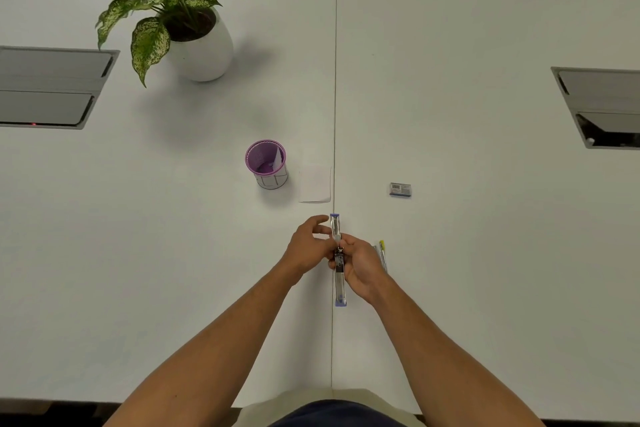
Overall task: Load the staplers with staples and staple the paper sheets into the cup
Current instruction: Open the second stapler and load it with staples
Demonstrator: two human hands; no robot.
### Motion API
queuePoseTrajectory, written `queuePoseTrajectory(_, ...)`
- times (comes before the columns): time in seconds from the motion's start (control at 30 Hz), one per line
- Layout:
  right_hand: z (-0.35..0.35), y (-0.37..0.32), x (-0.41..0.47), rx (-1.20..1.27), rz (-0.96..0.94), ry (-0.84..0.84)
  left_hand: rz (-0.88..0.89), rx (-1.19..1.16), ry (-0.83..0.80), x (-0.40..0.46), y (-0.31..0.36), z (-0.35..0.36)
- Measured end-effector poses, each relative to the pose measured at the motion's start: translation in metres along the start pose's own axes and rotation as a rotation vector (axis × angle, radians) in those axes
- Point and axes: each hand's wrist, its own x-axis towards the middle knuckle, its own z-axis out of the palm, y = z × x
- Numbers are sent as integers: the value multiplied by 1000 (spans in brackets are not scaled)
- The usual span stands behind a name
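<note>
A stapler with blue ends lies swung fully open in one long line over the table seam. My right hand grips it at the hinge from the right. My left hand is at the stapler's far half, fingertips pinched at the metal channel; whether it holds staples is too small to tell. A purple mesh cup with a folded paper inside stands farther off to the left. A white paper sheet lies flat beside the cup. A small staple box lies to the right.
A second stapler with a yellow tip lies just right of my right hand. A potted plant stands at the back left. Recessed cable boxes sit at the left and right table edges.
</note>
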Motion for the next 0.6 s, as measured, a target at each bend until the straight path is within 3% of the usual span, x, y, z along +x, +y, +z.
queuePoseTrajectory(0.2,-3,4,0,-61,1,-21,-30,86,-41,6,-3,-5)
queuePoseTrajectory(0.33,-2,6,-2,-83,6,-27,-29,137,36,5,-1,-3)
queuePoseTrajectory(0.6,-2,12,-1,-91,16,-54,-74,9,130,3,-10,0)
